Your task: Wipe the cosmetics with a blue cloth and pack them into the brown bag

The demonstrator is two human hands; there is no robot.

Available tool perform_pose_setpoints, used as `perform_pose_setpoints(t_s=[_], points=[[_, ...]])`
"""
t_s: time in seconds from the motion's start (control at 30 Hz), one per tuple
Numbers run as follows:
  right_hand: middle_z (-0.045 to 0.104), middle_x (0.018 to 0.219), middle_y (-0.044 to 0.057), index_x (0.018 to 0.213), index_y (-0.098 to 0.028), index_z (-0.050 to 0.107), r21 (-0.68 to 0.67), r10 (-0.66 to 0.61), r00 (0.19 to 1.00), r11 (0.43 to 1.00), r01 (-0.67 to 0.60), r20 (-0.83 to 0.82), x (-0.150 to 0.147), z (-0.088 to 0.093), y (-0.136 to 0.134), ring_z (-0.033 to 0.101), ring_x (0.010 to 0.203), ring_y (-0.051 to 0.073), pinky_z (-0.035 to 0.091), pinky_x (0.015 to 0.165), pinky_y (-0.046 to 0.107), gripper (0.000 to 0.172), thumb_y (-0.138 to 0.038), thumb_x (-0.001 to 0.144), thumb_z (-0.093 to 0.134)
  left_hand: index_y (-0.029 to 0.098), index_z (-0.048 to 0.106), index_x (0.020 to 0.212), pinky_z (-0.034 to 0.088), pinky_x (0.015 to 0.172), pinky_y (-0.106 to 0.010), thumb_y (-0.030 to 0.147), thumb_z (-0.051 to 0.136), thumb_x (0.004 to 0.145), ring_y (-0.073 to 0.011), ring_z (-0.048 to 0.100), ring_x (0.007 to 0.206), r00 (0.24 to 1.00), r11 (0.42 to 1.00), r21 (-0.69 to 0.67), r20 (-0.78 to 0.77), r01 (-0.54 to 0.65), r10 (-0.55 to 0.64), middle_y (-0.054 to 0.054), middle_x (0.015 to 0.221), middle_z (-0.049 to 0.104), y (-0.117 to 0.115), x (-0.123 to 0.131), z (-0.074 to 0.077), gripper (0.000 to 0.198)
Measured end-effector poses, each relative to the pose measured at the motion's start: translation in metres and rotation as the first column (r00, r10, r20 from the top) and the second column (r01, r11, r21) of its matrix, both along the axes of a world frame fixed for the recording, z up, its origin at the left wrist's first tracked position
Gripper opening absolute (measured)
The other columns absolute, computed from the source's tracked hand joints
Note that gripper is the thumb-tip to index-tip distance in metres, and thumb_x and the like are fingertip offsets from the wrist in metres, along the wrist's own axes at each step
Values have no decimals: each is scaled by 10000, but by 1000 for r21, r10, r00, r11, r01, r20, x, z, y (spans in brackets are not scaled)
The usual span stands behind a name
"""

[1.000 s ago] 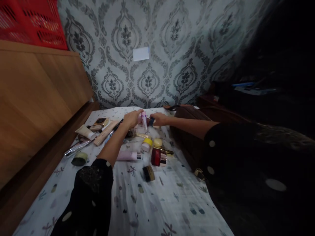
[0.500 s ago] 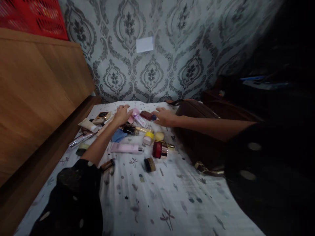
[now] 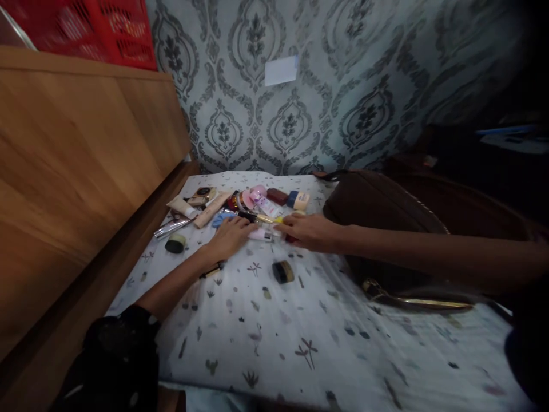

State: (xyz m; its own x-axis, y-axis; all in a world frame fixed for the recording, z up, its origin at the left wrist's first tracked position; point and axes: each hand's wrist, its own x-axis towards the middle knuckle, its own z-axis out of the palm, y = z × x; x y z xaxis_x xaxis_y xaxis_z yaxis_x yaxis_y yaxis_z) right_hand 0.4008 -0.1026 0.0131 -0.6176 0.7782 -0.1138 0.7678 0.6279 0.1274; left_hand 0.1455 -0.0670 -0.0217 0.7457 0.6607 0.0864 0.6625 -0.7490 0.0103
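Observation:
My left hand [image 3: 230, 238] rests palm down with fingers outstretched at the near side of a cosmetics pile, over one end of a pink tube [image 3: 259, 235]. Opposite it, my right hand [image 3: 307, 230] reaches in with fingers apart over a red bottle [image 3: 290, 238] and a yellow-lidded jar [image 3: 278, 220], both mostly covered. Behind the hands lie a blue cloth-like item [image 3: 223, 218], a white-and-purple tube [image 3: 265, 204], a dark red box [image 3: 277, 196] and a bottle with a navy cap [image 3: 298, 199]. A dark-lidded jar [image 3: 283, 272] stands nearer me.
A brown leather bag [image 3: 386, 212] sits on the right of the patterned sheet [image 3: 257, 343]. Wooden furniture [image 3: 94, 149] borders the left, with a red basket [image 3: 128, 34] on top. Farther left are a green-topped jar [image 3: 175, 243] and a beige tube [image 3: 182, 207].
Both hands have come toward me from the far side of the pile, the right one leaving the navy-capped bottle beside the dark red box. The view has shifted left.

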Motion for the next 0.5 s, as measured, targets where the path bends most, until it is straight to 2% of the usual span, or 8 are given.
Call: perform_pose_setpoints(t_s=[0.03,0.1,0.17,0.23,0.3,0.37,0.43,0.5], points=[[635,1162,170,1319,-196,560,65,12,999,998,-14,30,-2,1,4,580,1041,298,455,756,350,417,-166,905,521,213,497,1389,384,1035,-480,222,425,974,-292,501,1232,999,999,9,-4,-44,44,-126,1352,560,-1,0,3,420],[628,1164,193,1253,-159,597,176,-6,997,984,-7,73,-7,3,9,566,1055,318,434,808,399,392,-80,907,430,207,510,1368,363,1062,-510,294,483,964,-311,450,1303,997,997,11,-7,-79,79,-151,1429,494,-12,-11,8,413],[599,1215,222,1237,-130,605,239,-35,998,971,22,51,-14,4,4,555,1086,341,415,864,447,386,-75,908,410,240,542,1328,325,1095,-544,413,524,951,-331,376,1376,1000,1000,1,-9,-27,27,-145,1481,447,-31,-35,11,415],[567,1278,234,1259,-128,597,222,9,999,975,1,-42,-24,1,-12,536,1148,356,407,919,474,355,-179,947,435,309,511,1364,321,1111,-530,530,525,935,-318,338,1415,998,995,-85,-3,60,-60,-109,1495,449,-52,-65,10,483],[537,1349,220,1308,-164,575,115,129,979,987,-112,-156,-34,-7,-35,512,1219,349,415,961,475,402,-358,971,474,335,475,1400,334,1096,-535,558,562,907,-324,366,1401,997,990,-118,-24,74,-77,-100,1480,474,-66,-94,4,548],[514,1399,194,1351,-224,542,29,243,947,970,-243,-209,-42,-19,-57,502,1251,331,435,963,469,466,-465,953,505,330,486,1390,329,1088,-545,435,463,987,-301,421,1364,997,996,-78,-58,45,-50,-92,1433,531,-67,-115,-4,417],[495,1431,171,1336,-240,539,-9,326,931,943,-332,-166,-43,-31,-70,498,1256,311,454,947,460,398,-361,958,515,267,554,1312,343,1074,-515,251,368,1016,-270,494,1286,997,1000,14,-78,-10,11,-103,1334,603,-56,-128,-8,350],[524,1394,168,1281,-219,572,8,312,943,950,-313,-117,-37,-41,-68,529,1202,292,475,910,441,337,-204,963,463,208,602,1234,360,1051,-505,121,343,980,-280,530,1224,989,987,129,-98,-99,112,-129,1244,642,-39,-133,-9,372]])
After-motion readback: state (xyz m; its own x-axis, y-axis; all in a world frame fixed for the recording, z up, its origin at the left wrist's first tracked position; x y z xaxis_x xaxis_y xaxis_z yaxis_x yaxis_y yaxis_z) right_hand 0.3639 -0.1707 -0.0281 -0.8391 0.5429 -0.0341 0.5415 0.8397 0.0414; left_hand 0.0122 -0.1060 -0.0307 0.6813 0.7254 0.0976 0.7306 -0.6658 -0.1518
